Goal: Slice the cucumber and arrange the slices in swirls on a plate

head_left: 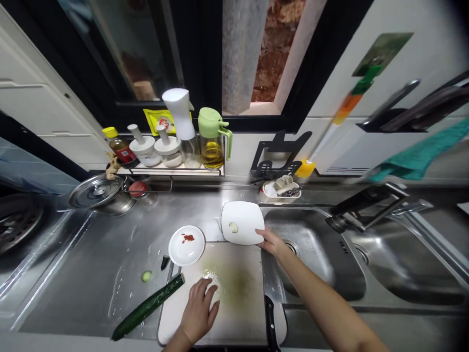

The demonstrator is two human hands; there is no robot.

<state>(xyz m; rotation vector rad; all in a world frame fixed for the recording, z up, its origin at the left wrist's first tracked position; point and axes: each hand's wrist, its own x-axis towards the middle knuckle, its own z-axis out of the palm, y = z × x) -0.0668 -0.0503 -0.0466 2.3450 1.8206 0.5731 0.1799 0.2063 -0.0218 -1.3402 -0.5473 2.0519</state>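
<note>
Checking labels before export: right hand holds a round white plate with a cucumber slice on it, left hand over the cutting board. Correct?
Not round: the head view shows the right hand holding a squarish white plate with rounded corners. The cucumber slice on it and the left hand over the cutting board stand as you said.

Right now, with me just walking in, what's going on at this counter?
Someone is working with cucumber. The right hand holds a square white plate by its edge, a thin pale-green slice on it. The left hand is over the wet cutting board, fingers slightly curled. A cut cucumber lies at the board's left, and a round white plate with small red pieces sits near its upper-left corner.
</note>
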